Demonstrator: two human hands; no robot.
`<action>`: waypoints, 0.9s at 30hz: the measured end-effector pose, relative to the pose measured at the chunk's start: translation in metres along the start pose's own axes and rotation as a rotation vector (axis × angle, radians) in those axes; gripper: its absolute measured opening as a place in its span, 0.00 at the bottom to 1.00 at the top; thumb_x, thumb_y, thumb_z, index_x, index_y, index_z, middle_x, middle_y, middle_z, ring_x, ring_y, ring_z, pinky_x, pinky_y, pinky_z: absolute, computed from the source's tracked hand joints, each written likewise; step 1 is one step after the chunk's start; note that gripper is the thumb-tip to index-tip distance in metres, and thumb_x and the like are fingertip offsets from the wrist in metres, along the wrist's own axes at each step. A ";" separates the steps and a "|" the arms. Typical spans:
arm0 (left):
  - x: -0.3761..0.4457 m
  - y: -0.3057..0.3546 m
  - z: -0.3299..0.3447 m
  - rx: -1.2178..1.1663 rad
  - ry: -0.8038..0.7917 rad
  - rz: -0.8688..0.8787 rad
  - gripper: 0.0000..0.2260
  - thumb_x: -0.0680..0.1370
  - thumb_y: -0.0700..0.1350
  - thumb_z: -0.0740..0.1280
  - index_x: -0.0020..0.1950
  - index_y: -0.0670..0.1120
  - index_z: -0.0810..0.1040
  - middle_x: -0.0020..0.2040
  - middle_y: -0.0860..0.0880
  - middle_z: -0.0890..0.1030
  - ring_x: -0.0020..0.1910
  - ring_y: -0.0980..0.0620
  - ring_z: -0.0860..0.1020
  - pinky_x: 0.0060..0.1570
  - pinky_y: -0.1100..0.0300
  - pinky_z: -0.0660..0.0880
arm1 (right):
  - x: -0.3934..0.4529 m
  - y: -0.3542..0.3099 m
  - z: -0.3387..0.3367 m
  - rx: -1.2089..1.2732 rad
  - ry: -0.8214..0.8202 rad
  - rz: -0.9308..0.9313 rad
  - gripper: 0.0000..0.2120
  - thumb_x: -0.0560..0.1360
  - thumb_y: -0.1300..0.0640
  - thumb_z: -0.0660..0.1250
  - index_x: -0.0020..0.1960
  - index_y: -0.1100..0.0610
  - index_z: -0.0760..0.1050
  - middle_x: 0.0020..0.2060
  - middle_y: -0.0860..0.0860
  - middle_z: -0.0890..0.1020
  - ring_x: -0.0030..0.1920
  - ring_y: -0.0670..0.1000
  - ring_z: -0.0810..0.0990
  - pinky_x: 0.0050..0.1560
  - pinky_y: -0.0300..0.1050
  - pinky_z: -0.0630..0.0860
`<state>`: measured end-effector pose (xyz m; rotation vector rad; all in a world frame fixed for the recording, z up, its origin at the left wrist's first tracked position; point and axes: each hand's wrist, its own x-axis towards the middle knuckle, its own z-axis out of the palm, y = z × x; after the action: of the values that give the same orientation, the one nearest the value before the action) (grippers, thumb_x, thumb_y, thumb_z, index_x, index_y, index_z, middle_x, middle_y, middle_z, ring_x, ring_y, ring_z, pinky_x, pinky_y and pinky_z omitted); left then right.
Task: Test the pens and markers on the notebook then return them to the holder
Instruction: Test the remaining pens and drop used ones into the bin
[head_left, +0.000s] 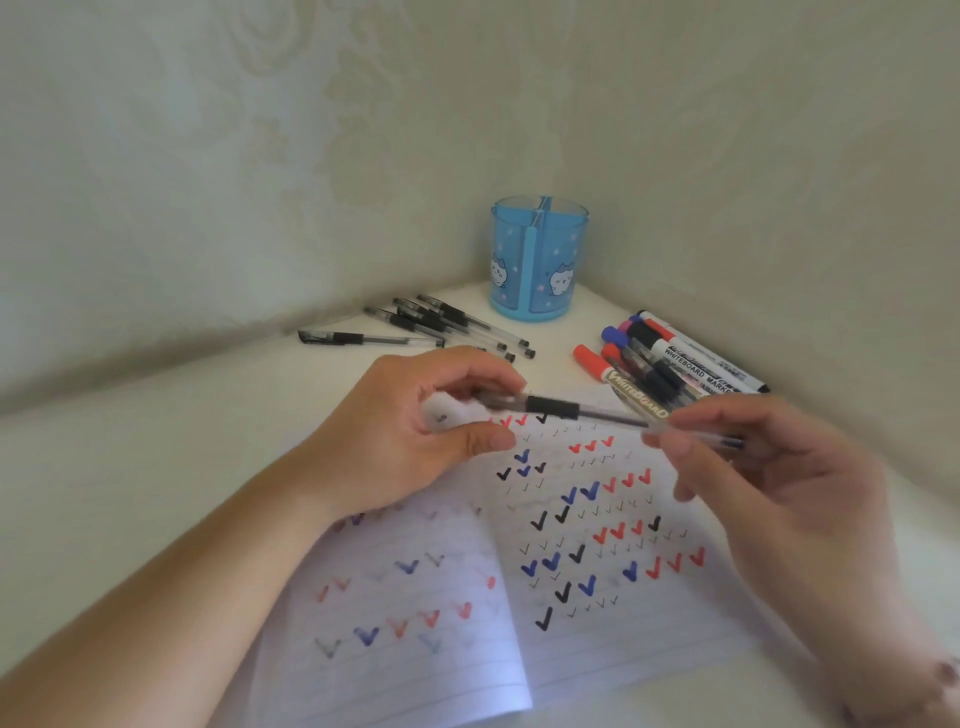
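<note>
Two hands grip one light, rigid gel pen (571, 410) over the notebook (571, 571): left hand (415, 431) at its cap end, right hand (769, 467) at its tail.

**White corner table and its load**

White table (156, 441), set into a wall corner. At the far corner, upright blue holder (539, 260). Left of it, loose group of black gel pens (447, 325), lying flat. Right, against the wall, pile of whiteboard markers (675, 358) with red, blue and black caps. Near side, open lined notebook (519, 597), full of red, blue and black check marks.
</note>
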<state>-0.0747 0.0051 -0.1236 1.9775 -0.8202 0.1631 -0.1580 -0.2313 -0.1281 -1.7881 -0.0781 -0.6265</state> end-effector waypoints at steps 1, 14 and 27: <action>0.003 -0.009 -0.005 0.095 0.017 -0.021 0.17 0.71 0.52 0.75 0.59 0.55 0.79 0.54 0.60 0.82 0.57 0.60 0.78 0.60 0.69 0.69 | 0.002 0.002 -0.002 0.006 0.051 0.006 0.04 0.68 0.55 0.74 0.42 0.50 0.82 0.37 0.49 0.86 0.31 0.54 0.80 0.33 0.50 0.75; 0.010 -0.081 -0.047 0.766 0.261 -0.673 0.19 0.79 0.53 0.64 0.70 0.53 0.71 0.71 0.49 0.71 0.72 0.43 0.62 0.70 0.44 0.58 | 0.028 0.030 -0.026 -0.608 0.220 0.270 0.04 0.72 0.48 0.69 0.47 0.42 0.79 0.35 0.43 0.80 0.37 0.50 0.79 0.34 0.42 0.70; 0.011 -0.074 -0.051 0.760 0.420 -0.540 0.05 0.78 0.44 0.67 0.49 0.55 0.79 0.52 0.53 0.81 0.61 0.44 0.72 0.59 0.50 0.63 | 0.022 0.033 -0.022 -0.676 0.214 0.036 0.06 0.71 0.54 0.70 0.43 0.43 0.76 0.46 0.39 0.79 0.48 0.54 0.75 0.42 0.45 0.67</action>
<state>-0.0107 0.0655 -0.1453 2.6545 0.1022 0.6123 -0.1355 -0.2673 -0.1432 -2.3436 0.3498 -0.8823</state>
